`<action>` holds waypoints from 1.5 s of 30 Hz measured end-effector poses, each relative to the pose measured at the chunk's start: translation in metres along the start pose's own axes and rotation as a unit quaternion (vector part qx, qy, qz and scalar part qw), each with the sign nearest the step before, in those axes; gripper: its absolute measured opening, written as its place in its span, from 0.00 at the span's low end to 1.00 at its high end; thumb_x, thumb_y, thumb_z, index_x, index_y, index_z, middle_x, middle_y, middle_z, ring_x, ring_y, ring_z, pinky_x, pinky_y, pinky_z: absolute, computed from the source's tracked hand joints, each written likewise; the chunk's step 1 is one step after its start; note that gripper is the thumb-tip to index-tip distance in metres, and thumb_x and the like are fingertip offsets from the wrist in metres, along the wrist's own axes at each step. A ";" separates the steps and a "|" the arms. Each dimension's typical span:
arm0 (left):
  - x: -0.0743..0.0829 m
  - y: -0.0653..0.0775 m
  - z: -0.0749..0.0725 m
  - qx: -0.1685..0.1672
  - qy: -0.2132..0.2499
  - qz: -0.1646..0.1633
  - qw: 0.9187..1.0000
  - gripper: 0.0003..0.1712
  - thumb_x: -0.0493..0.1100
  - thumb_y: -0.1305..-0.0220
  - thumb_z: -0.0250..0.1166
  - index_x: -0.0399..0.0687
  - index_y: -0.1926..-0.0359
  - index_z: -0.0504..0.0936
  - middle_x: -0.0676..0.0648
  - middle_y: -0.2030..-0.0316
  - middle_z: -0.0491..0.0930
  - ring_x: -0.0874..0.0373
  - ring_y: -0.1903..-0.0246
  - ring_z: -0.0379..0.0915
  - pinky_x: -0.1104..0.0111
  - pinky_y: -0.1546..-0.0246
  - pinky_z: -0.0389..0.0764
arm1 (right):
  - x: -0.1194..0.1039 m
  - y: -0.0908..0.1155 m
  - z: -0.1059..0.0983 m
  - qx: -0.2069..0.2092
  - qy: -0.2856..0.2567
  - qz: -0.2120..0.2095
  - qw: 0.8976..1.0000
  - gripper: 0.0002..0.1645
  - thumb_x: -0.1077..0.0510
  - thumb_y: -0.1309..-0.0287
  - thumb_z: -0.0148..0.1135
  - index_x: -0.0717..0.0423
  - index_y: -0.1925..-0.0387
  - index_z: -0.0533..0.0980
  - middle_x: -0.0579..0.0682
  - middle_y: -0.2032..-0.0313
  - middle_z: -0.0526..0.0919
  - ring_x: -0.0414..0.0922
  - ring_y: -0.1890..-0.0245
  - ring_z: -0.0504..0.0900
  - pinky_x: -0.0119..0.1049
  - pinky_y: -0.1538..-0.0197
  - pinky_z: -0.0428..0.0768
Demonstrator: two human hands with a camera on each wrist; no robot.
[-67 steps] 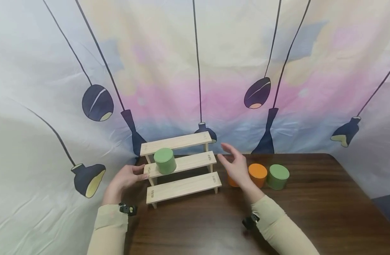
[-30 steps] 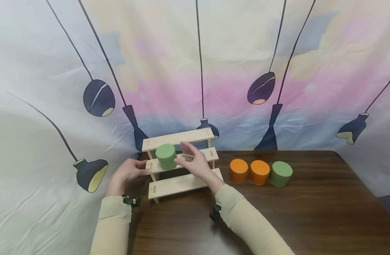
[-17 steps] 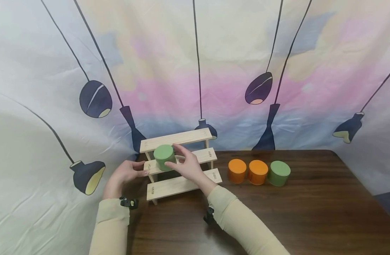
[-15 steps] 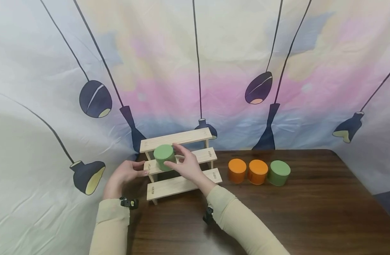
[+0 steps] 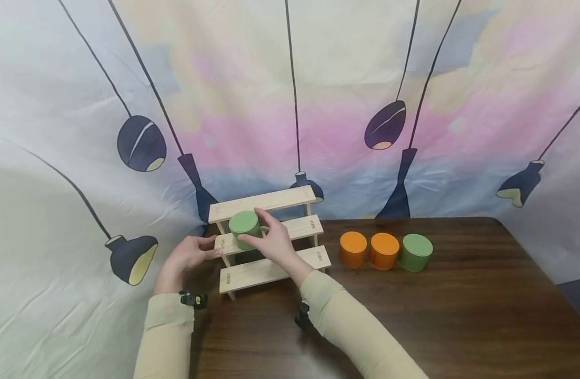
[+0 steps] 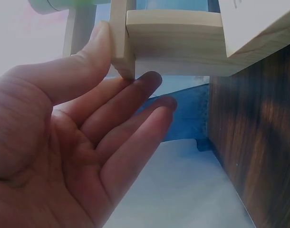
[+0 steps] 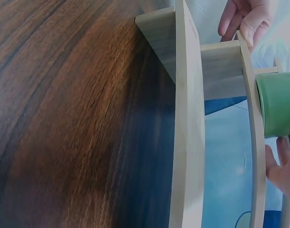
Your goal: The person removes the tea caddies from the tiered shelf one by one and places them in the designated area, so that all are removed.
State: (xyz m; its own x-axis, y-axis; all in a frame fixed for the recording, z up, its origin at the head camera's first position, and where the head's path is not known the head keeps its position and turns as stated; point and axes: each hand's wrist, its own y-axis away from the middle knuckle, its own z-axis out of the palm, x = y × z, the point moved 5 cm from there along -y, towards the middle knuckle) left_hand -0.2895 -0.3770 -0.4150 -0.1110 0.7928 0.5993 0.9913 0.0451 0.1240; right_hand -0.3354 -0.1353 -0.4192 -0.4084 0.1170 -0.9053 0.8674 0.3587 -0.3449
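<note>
A three-tiered wooden stand (image 5: 266,273) is on the table at centre left. On its middle tier sits a round green tin (image 5: 244,223), toward the left end. My right hand (image 5: 277,243) grips this tin from the right, thumb in front and fingers behind. The right wrist view shows the tin (image 7: 280,102) upright, its base against the middle board. My left hand (image 5: 185,259) pinches the left end of the middle tier. In the left wrist view the left hand (image 6: 73,118) has its thumb on the board, the other fingers extended beyond it.
Right of the stand, two orange tins (image 5: 353,249) and another green tin (image 5: 415,252) form a row on the dark wooden table (image 5: 441,326). A cloth backdrop (image 5: 347,158) printed with lamps hangs close behind the stand.
My right hand has come left from in front of the orange tins and taken hold of the green tin on the middle tier. The left hand has stayed at the stand.
</note>
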 end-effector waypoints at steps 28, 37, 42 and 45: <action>0.003 -0.001 -0.001 0.001 -0.025 0.015 1.000 0.38 0.48 0.29 0.74 0.33 0.27 0.73 0.29 0.31 0.72 0.28 0.29 0.65 0.39 0.32 0.71 | -0.001 -0.003 0.002 0.028 0.045 0.020 0.998 0.51 0.43 0.44 0.84 0.45 0.22 0.71 0.49 0.34 0.83 0.49 0.35 0.82 0.47 0.35 0.82; 0.003 0.001 0.000 -0.001 -0.008 0.011 1.000 0.40 0.49 0.29 0.74 0.33 0.26 0.71 0.29 0.31 0.72 0.28 0.29 0.65 0.39 0.32 0.72 | 0.000 -0.003 0.001 0.016 0.059 0.024 0.998 0.51 0.40 0.41 0.81 0.46 0.21 0.70 0.51 0.32 0.81 0.50 0.35 0.81 0.46 0.35 0.82; 0.001 0.000 0.001 0.000 -0.008 0.013 1.000 0.40 0.49 0.29 0.74 0.32 0.26 0.71 0.29 0.31 0.73 0.28 0.29 0.65 0.39 0.32 0.71 | 0.000 -0.001 -0.003 0.009 0.038 0.018 0.999 0.50 0.41 0.41 0.81 0.47 0.22 0.71 0.50 0.33 0.81 0.48 0.34 0.80 0.45 0.35 0.82; 0.000 0.000 0.001 0.002 -0.005 0.014 1.000 0.39 0.48 0.29 0.74 0.32 0.26 0.71 0.29 0.31 0.73 0.28 0.28 0.65 0.39 0.31 0.71 | 0.001 0.001 -0.005 0.006 0.026 0.013 1.000 0.50 0.42 0.41 0.81 0.48 0.22 0.71 0.49 0.33 0.81 0.47 0.33 0.80 0.44 0.35 0.82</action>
State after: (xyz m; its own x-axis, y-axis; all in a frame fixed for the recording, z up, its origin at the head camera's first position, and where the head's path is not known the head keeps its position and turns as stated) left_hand -0.2892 -0.3762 -0.4159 -0.0832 0.7997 0.5946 0.9942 0.0259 0.1042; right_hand -0.3364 -0.1302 -0.4189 -0.3994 0.1743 -0.9001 0.8812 0.3438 -0.3245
